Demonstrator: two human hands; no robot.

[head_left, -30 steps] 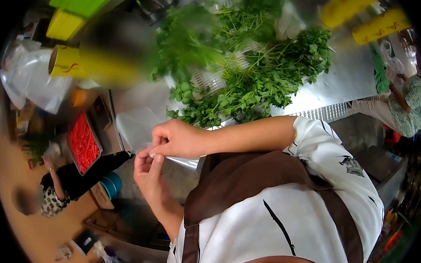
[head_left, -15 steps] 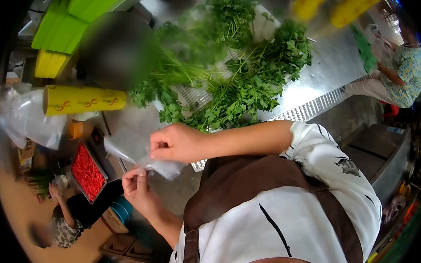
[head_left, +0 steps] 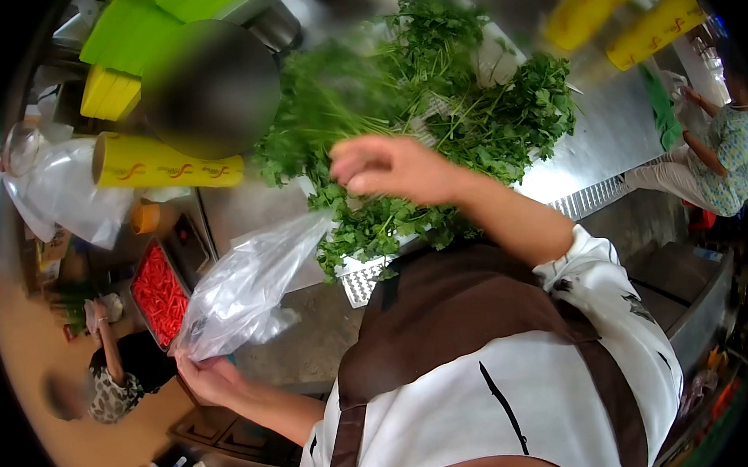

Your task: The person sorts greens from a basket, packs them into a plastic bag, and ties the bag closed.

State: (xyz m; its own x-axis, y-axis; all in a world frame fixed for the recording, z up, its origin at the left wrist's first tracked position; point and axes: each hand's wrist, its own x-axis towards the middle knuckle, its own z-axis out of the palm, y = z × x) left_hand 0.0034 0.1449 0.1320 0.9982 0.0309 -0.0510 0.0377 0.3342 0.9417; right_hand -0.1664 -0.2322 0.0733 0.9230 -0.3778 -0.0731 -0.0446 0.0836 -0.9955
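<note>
My left hand (head_left: 210, 379) pinches one edge of a clear plastic bag (head_left: 250, 282), which stretches up and to the right from my fingers. The bag hangs unfolded over the counter edge. My right hand (head_left: 392, 169) is apart from the bag, above leafy green stalks (head_left: 438, 158) that look like celery or coriander. Its fingers are loosely curled, with a gap between thumb and forefinger and nothing visible in them. The greens lie in a thick heap on white perforated trays (head_left: 361, 281).
Left of the bag sits a metal tray of red strips (head_left: 159, 295). Yellow film rolls (head_left: 167, 160) and more plastic bags (head_left: 71, 186) lie nearby. A dark round blur (head_left: 210, 90) hides part of the counter. One person (head_left: 721, 152) is at far right, another (head_left: 115, 374) at lower left.
The bag, bunched between both hands before, is now spread out. My left hand has moved down and left with it; my right hand has come away, up and right over the greens.
</note>
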